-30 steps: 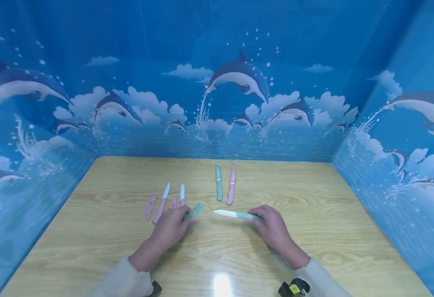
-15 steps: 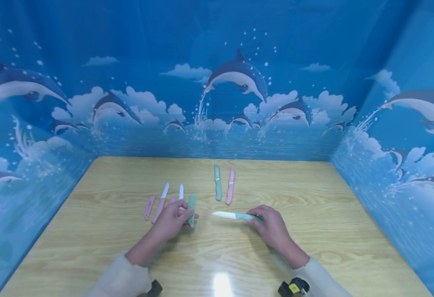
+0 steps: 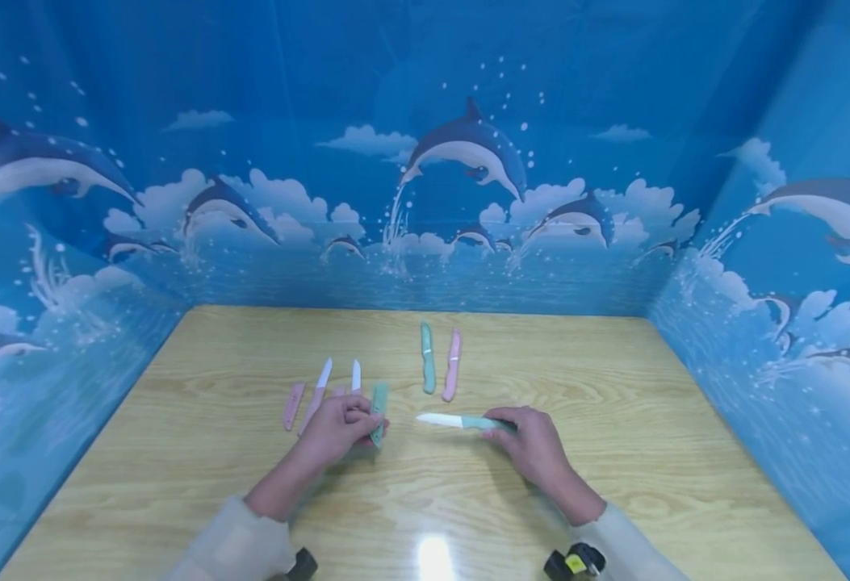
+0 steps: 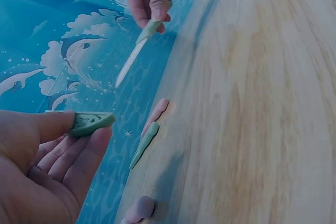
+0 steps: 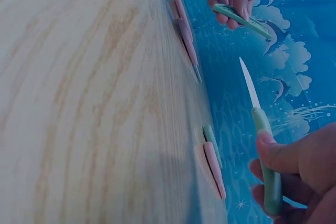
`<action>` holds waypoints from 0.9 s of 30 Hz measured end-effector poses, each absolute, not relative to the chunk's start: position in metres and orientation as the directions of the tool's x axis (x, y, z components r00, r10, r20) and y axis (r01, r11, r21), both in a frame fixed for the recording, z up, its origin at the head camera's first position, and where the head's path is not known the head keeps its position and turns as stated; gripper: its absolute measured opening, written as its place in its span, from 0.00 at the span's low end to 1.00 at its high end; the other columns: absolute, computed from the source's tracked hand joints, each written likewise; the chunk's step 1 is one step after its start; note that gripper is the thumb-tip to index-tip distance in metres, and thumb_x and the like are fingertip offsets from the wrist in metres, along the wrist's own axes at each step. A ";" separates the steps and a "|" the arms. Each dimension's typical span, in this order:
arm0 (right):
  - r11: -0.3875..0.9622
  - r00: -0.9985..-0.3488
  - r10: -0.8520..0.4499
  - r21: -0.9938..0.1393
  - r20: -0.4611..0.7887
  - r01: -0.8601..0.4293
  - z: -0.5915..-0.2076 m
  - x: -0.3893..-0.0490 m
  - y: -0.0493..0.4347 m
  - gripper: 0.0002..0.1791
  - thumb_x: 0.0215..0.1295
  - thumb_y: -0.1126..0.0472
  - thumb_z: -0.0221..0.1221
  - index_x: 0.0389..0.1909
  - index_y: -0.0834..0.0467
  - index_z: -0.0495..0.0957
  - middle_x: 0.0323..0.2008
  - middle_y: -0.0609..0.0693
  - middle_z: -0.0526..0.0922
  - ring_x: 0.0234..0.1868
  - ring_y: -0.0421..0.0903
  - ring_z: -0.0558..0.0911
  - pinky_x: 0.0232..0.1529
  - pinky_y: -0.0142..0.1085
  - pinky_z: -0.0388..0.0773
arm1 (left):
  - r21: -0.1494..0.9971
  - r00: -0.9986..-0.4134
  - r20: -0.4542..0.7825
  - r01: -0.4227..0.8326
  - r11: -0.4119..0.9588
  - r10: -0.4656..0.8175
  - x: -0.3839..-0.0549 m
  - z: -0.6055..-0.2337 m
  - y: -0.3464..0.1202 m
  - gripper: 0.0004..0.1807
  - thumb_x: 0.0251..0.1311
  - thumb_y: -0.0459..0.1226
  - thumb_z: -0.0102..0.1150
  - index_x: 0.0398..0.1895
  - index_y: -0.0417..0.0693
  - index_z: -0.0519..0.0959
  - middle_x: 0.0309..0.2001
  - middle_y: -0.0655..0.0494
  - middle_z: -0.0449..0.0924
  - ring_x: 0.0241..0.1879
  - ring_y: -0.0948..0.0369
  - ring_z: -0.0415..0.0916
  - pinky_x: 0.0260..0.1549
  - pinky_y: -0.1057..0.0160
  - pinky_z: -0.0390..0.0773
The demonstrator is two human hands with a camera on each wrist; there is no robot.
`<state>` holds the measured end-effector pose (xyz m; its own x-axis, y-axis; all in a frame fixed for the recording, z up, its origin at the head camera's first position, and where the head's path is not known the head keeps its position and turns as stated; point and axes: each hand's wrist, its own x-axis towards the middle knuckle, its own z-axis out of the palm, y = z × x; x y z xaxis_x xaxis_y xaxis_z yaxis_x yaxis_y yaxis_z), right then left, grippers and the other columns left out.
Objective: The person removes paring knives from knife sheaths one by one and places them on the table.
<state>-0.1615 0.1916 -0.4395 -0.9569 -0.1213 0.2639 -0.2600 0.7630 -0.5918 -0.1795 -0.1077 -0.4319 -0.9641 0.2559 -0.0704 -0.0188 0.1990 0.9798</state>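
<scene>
My left hand pinches a green knife sheath between thumb and fingers, its long side pointing away from me. In the left wrist view the sheath shows its end toward the camera. My right hand grips the green handle of a paring knife, its white blade bare and pointing left toward the sheath. Blade and sheath are apart, both held above the table. The right wrist view shows the thumb lying along the knife's handle.
Left of the sheath lie two pink-handled knives with bare white blades and pink sheaths, partly behind my left hand. Farther back, a sheathed green knife and a sheathed pink knife lie side by side on the wooden table.
The left hand has turned the green sheath from slanting right to pointing away from me, then shifted it very slightly right. The right hand with the knife has stayed nearly still.
</scene>
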 end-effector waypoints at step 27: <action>0.568 -0.990 -0.131 -0.815 0.048 -0.115 -0.439 -0.165 0.184 0.02 0.66 0.64 0.59 0.36 0.59 0.79 0.31 0.51 0.88 0.13 0.36 0.61 0.13 0.27 0.60 | 0.973 -0.972 -0.072 -0.019 0.228 0.225 -0.178 -0.434 -0.105 0.09 0.62 0.33 0.62 0.40 0.33 0.79 0.34 0.43 0.85 0.34 0.56 0.84 0.34 0.63 0.85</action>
